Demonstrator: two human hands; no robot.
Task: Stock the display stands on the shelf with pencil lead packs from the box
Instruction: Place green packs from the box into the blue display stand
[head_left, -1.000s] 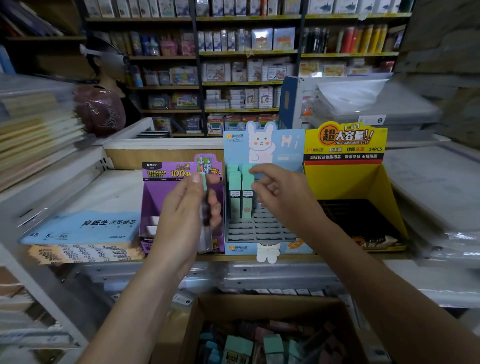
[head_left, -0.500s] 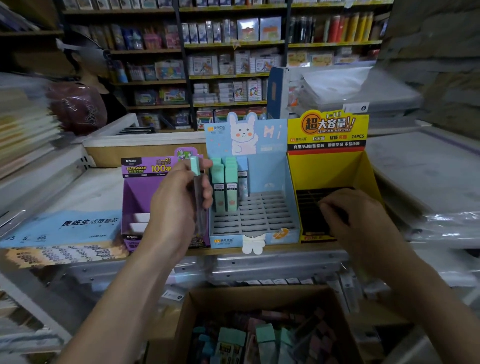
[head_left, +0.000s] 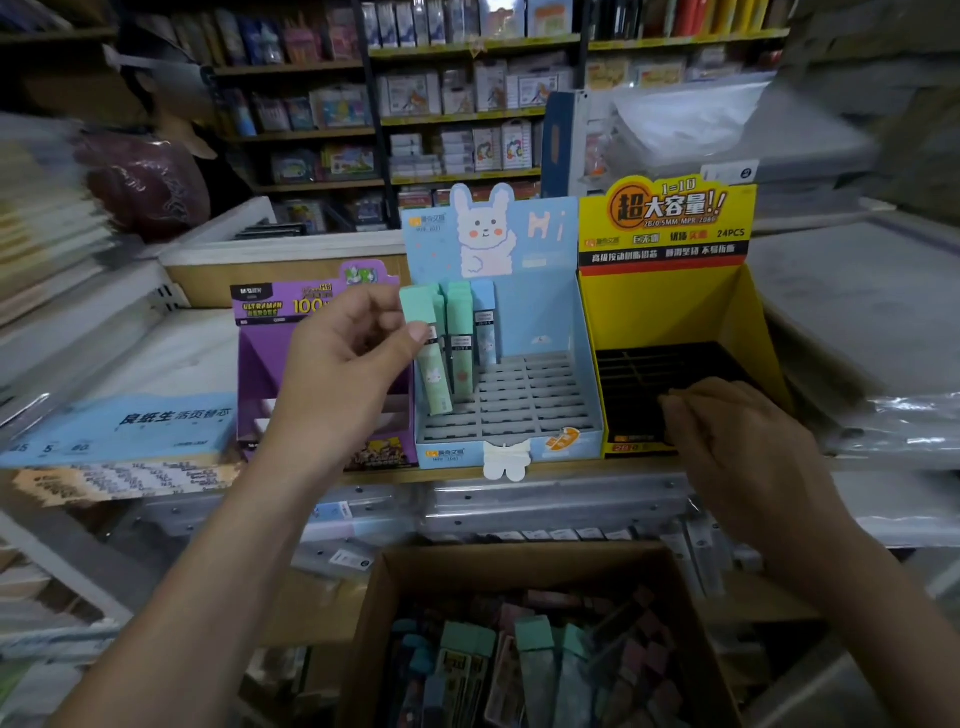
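Wooden shelf (head_left: 571, 469) bears stands (head_left: 540, 322); left grip (head_left: 343, 364) pinches mint pack (head_left: 436, 384), right grip (head_left: 737, 441) unclear.

Back wall shelves (head_left: 467, 117) are crammed with boxed and carded stationery, too blurred to read; a dark red bag (head_left: 145, 182) sits bunched up at the left, and beside it a stack of pale pads (head_left: 47, 234) is smeared by motion; nearer, a blue paper pad (head_left: 119, 431) lies flat on a printed sheet (head_left: 130, 480); behind it there's a white-rimmed wooden tray (head_left: 280, 248); over on the right, plastic-wrapped stacks (head_left: 857, 312) are piled wide, with a crumpled clear bag (head_left: 685, 124) higher up and a blue upright board (head_left: 558, 145) just left of it; down low, clear-wrapped packs (head_left: 519, 504) lie in a row.
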